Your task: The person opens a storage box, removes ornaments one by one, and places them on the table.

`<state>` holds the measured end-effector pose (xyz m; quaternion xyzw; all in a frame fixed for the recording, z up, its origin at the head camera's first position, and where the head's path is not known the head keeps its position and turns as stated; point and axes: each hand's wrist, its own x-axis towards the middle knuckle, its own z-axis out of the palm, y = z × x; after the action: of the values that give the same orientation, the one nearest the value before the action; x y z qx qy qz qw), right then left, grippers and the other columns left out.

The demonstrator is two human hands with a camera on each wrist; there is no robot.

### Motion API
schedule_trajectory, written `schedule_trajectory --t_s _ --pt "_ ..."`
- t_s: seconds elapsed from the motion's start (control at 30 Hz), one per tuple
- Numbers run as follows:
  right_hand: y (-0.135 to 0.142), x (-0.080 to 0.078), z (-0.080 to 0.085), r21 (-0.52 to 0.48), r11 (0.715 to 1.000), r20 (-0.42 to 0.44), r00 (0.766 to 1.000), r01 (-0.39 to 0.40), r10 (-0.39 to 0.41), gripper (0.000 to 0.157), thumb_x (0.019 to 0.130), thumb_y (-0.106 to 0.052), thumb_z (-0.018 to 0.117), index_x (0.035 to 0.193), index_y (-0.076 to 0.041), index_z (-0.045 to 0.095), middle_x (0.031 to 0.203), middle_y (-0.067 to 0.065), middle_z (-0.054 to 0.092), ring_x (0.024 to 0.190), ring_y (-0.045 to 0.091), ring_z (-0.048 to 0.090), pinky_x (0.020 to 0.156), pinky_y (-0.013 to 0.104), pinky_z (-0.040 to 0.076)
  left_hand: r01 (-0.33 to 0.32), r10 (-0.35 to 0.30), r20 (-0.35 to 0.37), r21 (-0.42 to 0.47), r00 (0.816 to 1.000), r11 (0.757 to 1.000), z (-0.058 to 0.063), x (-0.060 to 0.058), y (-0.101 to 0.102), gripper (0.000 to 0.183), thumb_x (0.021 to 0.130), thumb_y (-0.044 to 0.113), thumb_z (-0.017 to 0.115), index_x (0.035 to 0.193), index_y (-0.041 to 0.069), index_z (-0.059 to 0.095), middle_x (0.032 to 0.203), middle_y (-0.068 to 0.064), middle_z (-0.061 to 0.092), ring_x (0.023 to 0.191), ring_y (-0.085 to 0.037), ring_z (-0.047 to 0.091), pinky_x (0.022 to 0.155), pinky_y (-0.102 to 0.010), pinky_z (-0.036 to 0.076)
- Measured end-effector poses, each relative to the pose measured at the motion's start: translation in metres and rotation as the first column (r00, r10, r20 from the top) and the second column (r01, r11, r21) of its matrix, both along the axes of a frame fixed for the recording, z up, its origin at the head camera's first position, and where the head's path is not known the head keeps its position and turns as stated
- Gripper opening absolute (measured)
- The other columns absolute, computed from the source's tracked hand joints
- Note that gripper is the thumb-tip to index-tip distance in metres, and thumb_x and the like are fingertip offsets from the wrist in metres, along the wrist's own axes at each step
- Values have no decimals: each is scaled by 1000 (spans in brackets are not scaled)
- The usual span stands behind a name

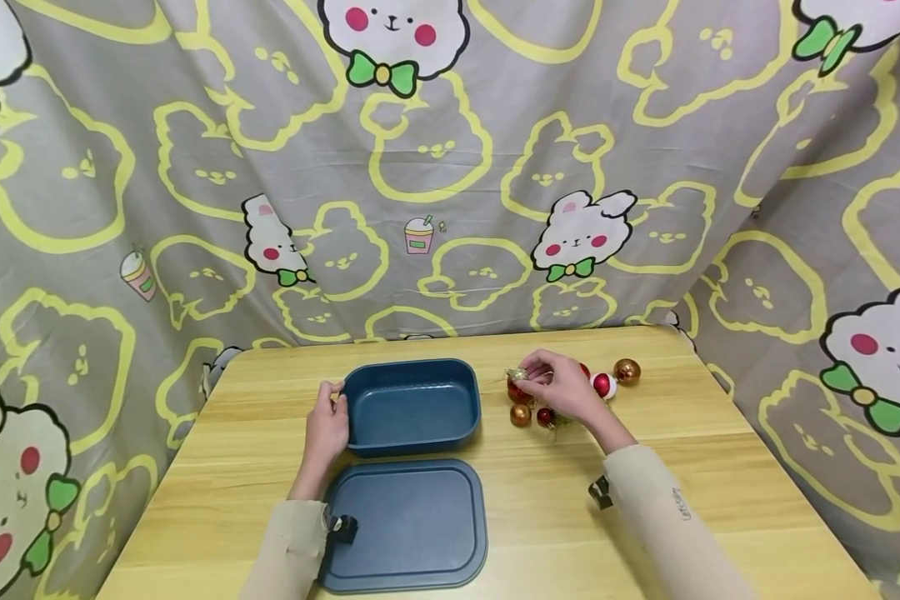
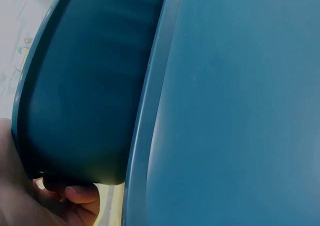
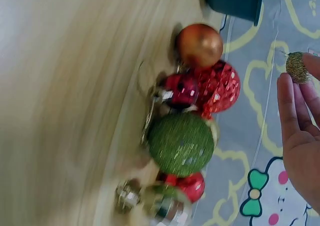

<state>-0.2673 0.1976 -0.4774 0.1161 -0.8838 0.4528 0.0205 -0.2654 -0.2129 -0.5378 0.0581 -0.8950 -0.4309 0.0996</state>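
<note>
At the left end of a dark blue rectangular box (image 1: 412, 417), my left hand (image 1: 326, 427) grips the wall, its fingers curled at the rim. In the left wrist view the hand (image 2: 47, 203) shows at the lower left under the box's end. Above a cluster of Christmas balls, my right hand (image 1: 560, 388) pinches a small gold glitter ball (image 3: 297, 67) between thumb and fingers. Below it lie a green ball (image 3: 181, 143), a textured red ball (image 3: 218, 87), a copper ball (image 3: 200, 46) and a dark red ball (image 3: 181, 90). The hand partly hides them in the head view.
A flat blue lid (image 1: 412, 525) lies on the wooden table (image 1: 555, 533) in front of the box. A bronze ball (image 1: 627, 371) and a red-and-white ball (image 1: 603, 385) sit at the cluster's right. A patterned curtain (image 1: 435, 275) hangs behind the table.
</note>
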Motion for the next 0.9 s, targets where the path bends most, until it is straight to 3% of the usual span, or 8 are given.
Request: schedule_trajectory --t_s 0.4,0.9 --pt "41 14 -7 -16 998 -14 998 54 -55 26 90 -10 80 112 -1 69 105 14 72 96 24 69 81 19 56 6 -6 14 8 1000 1000 -1 0 0 31 112 18 41 140 10 51 77 -9 47 63 -24 45 60 -34 37" --pt "97 29 -5 69 987 -35 989 145 -143 29 90 -10 80 115 0 70 104 16 72 93 19 67 78 18 55 1 -1 0 10 1000 1000 1 0 -1 30 112 17 43 140 10 51 76 -8 47 63 -23 45 60 -34 37"
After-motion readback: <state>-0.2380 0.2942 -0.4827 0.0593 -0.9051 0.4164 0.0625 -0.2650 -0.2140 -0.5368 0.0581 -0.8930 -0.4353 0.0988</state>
